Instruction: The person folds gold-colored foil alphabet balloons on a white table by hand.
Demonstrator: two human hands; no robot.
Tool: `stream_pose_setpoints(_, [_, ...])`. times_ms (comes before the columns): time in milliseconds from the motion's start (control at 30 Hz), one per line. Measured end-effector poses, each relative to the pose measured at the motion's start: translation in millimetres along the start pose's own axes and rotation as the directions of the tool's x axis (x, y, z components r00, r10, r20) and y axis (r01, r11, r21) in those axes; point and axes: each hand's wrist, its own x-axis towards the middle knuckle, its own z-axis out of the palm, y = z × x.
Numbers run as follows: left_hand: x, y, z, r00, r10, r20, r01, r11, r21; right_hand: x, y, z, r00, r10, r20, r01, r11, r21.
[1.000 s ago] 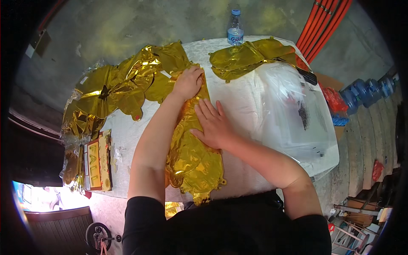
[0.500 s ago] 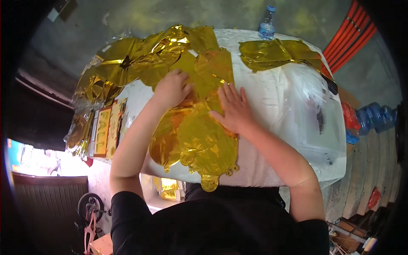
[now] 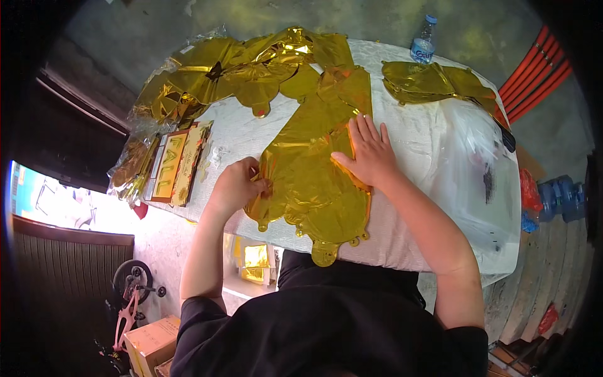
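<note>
A flat, uninflated gold foil balloon [image 3: 308,169] lies spread before me, its rounded end with small tabs at the table's near edge. At its left side, my left hand [image 3: 236,188] has curled fingers pinching the foil's edge. My right hand [image 3: 372,156] rests on the right margin, palm down, with its fingers stretched out. Beyond the balloon, a heap of more gold foil balloons [image 3: 245,66] runs toward the far left, partly in clear wrapping. Another folded gold foil piece [image 3: 433,81] lies at the far right.
Printed cards [image 3: 179,163] stand in a stack at the table's left. A water bottle [image 3: 423,41] is at the back edge. Clear plastic bags [image 3: 474,182] cover the right side. A cardboard box [image 3: 154,339] and a pink bicycle [image 3: 127,317] are on the floor at left.
My left hand has come down toward me from the upper foil to the balloon's lower left edge. That side of the foil now lies flatter. My right hand stays on the right margin.
</note>
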Motion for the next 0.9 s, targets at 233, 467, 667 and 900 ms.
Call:
stream_pose_setpoints(233, [-14,13,-3,0.996,0.036,0.077,0.006,0.869,-0.494,0,2,3,1.0,-0.006,-0.027,0.006,1.0,0.015])
stream_pose_setpoints(467, [-22,72,-4,0.987,0.148,0.069,-0.099,0.88,-0.464,-2,3,5,0.998,-0.008,-0.055,0.011,0.998,0.058])
stream_pose_setpoints(667, [-17,110,21,0.94,0.313,0.14,-0.241,0.893,-0.379,-2,1,-2,1.0,-0.03,0.006,0.03,1.0,0.0])
stream_pose_setpoints(900, [3,88,18,0.898,0.401,0.179,-0.208,0.747,-0.632,-2,6,10,0.998,-0.038,-0.056,0.035,0.998,-0.044])
